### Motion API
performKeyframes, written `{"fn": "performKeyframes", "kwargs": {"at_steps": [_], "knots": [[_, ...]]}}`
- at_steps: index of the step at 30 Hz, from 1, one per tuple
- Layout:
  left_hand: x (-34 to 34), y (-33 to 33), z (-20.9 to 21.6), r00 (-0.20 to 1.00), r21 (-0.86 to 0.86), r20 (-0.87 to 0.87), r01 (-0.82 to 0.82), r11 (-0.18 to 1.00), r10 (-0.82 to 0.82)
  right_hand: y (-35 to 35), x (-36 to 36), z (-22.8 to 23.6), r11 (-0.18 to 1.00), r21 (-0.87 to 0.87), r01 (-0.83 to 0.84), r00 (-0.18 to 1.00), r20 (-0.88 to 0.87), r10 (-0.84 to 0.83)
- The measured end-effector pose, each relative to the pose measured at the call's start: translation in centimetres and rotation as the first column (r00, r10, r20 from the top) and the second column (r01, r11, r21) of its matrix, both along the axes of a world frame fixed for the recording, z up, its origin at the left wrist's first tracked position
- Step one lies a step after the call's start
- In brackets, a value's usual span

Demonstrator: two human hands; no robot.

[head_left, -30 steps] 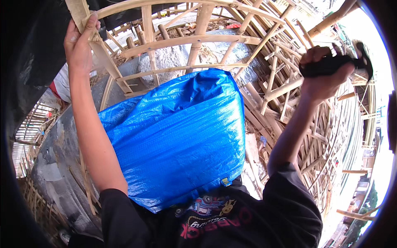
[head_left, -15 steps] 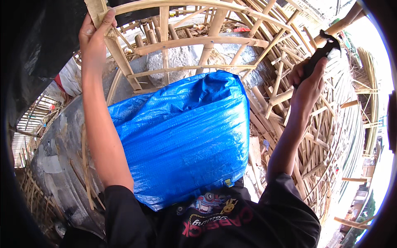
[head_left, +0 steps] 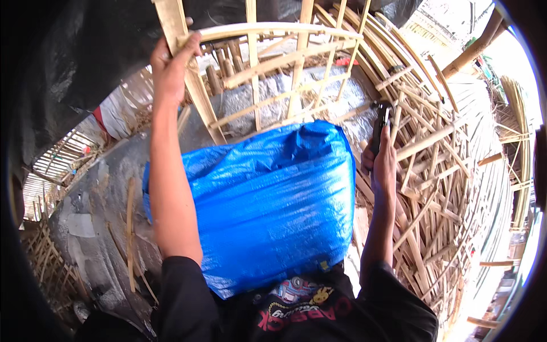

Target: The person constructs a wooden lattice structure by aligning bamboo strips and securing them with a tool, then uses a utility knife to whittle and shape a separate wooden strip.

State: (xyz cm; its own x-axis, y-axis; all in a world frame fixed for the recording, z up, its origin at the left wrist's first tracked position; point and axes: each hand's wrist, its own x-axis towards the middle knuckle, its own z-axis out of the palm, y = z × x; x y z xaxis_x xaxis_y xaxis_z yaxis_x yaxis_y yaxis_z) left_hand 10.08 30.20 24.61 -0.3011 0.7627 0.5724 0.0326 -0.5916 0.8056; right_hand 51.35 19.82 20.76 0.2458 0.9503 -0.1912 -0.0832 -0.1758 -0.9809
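Note:
My left hand (head_left: 171, 74) is closed around the wide upright slat (head_left: 200, 94) of a bamboo lattice frame, thumb resting where a curved crosspiece (head_left: 279, 27) meets it. Thin strips and thicker crosspieces make up the frame, which stands tilted in front of me. Lower and to the right, my right hand (head_left: 385, 162) grips a black hand tool (head_left: 378, 130) with a metallic part near its top; its exact kind is unclear. The tool is beside the frame's right end, and I cannot tell whether they touch. A blue plastic sheet (head_left: 273, 211) covers my lap below the frame.
A large heap of split bamboo pieces (head_left: 433, 188) lies to the right. Dark sheeting (head_left: 74, 74) hangs at the upper left. Beside my left arm is a grey, worn surface (head_left: 94, 251) with loose strips. A bamboo pole (head_left: 476, 48) slants at the upper right.
My right hand has swung down and left with the black tool, closer to the frame. The frame and my left hand appear farther right in view and the frame is tilted differently.

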Motion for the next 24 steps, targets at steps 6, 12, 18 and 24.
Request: {"fn": "performKeyframes", "kwargs": {"at_steps": [6, 12, 18, 24], "knots": [[-0.5, -0.7, 0.7, 0.995, 0.020, 0.079, 0.050, 0.999, -0.052, 2.6, -3.7, 1.3, 0.974, 0.225, 0.018, 0.979, 0.192, -0.062], [0.1, -1.1, 1.0, 0.973, 0.045, 0.112, 0.196, 0.980, -0.200, 12.8, -4.7, 3.7, 0.936, 0.331, 0.119, 0.975, 0.139, -0.173], [0.3, -3.2, 2.1, 0.883, -0.013, 0.036, 0.470, 0.883, -0.469, 16.4, -9.6, 4.6, 0.964, 0.242, 0.108, 0.976, -0.211, -0.057], [0.4, -3.0, 1.8, 0.872, -0.036, 0.010, 0.490, 0.871, -0.490, 16.8, -7.4, 4.3, 0.864, 0.395, 0.313, 0.839, -0.541, -0.056]]}}
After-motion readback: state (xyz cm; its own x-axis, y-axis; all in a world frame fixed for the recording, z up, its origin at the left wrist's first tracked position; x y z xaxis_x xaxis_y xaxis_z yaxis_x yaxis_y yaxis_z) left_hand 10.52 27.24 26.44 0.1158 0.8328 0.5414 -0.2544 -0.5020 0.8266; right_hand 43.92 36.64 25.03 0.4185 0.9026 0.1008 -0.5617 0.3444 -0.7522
